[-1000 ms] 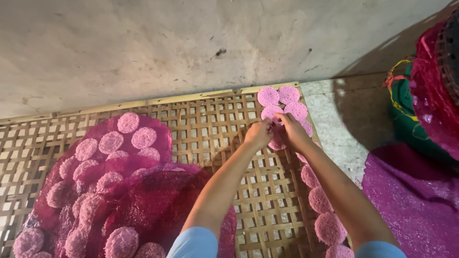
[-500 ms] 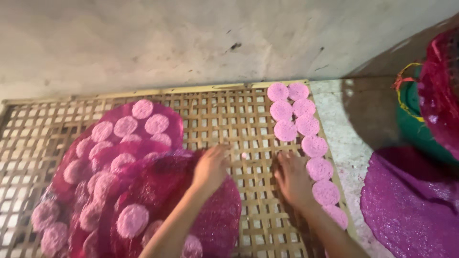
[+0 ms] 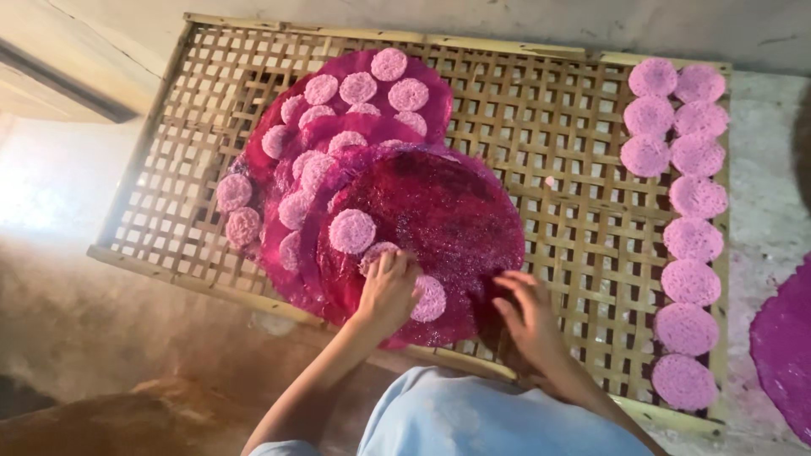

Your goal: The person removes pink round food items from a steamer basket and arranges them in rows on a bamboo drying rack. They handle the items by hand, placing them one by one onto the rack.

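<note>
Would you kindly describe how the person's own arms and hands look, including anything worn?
Both forearms are bare, with no sleeves in view. The left hand and right hand are bare too: no gloves, rings, watch or bracelets visible. A light blue garment shows below the arms.

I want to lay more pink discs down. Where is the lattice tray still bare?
Bare lattice tray lies between the stacked magenta mats and the pink discs along its right edge, plus the top-left corner. The left-centre is crowded, where the left hand and right hand rest.

Left hand (image 3: 389, 287) presses a pink disc (image 3: 376, 253) on the magenta tray (image 3: 448, 219); right hand (image 3: 528, 317) touches the tray's edge.
</note>
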